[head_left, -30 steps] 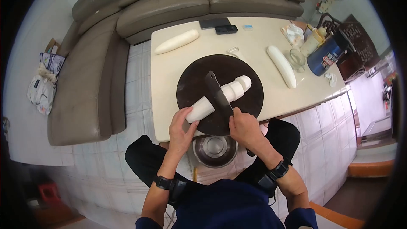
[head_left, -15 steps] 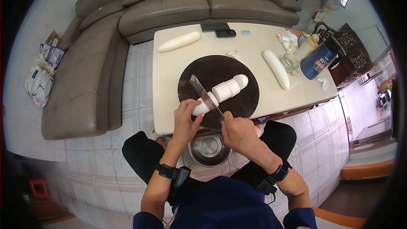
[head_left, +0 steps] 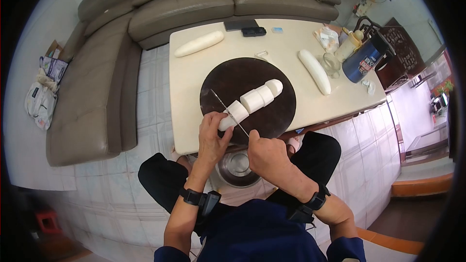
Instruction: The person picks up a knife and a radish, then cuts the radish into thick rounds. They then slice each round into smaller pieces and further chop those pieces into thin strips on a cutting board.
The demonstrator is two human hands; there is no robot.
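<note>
A white surface [head_left: 189,92] stands by a brown sofa [head_left: 179,7]. On the round chopping board [head_left: 228,75] in the middle, the white radish [head_left: 252,101] is mostly cut into chunks. The left hand [head_left: 212,136] has its grip pinching the last uncut end. The right hand [head_left: 267,157] has its grip closed on the cleaver [head_left: 228,111]. Two whole radishes [head_left: 199,43] look uncut.
</note>
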